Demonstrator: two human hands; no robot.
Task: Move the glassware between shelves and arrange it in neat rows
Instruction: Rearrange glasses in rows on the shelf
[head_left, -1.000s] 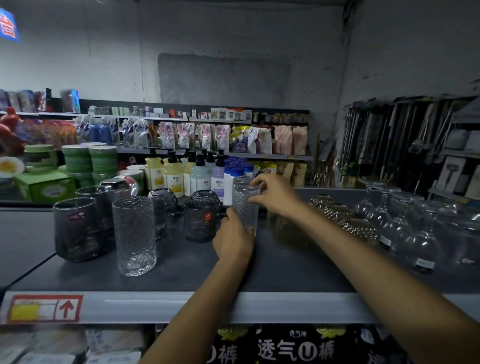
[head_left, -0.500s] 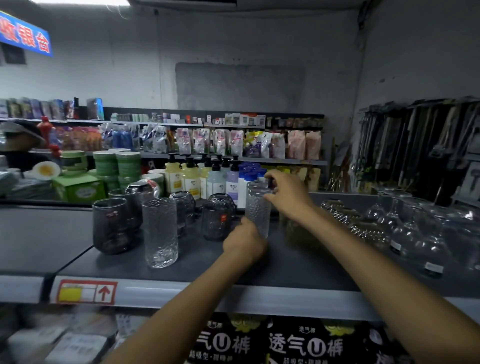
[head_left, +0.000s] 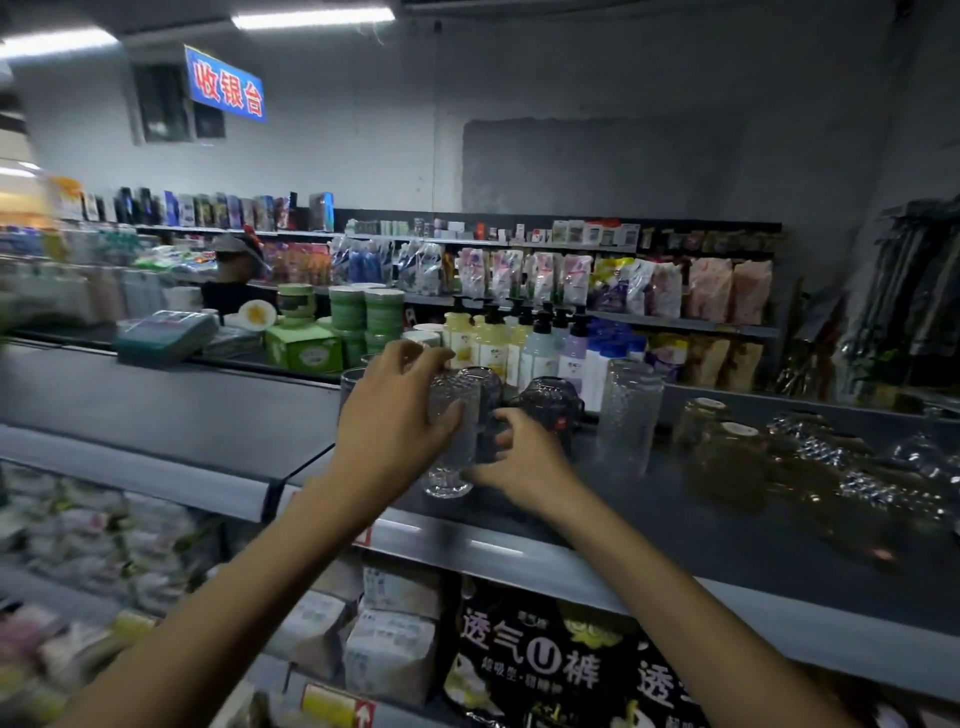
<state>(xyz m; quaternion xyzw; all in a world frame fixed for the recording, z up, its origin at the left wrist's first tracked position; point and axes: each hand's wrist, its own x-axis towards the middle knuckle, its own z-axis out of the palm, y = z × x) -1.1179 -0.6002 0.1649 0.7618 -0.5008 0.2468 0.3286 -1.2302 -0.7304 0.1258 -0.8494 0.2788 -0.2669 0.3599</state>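
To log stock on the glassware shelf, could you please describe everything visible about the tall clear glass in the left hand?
The tall clear glass is a straight tumbler of pebbly-textured glass, empty and roughly upright. The left hand grips its upper half, thumb across the front. Its base is near the front edge of the dark shelf; whether it rests there is unclear. The right hand, curled round a dark glass, sits close at its lower right.

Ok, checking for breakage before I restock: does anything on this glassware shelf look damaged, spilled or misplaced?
Nothing looks broken or spilled. Only mismatch: one tall clear glass is gripped by the left hand near the shelf front, its twin stands apart beyond the dark glasses. The far right is blurred.
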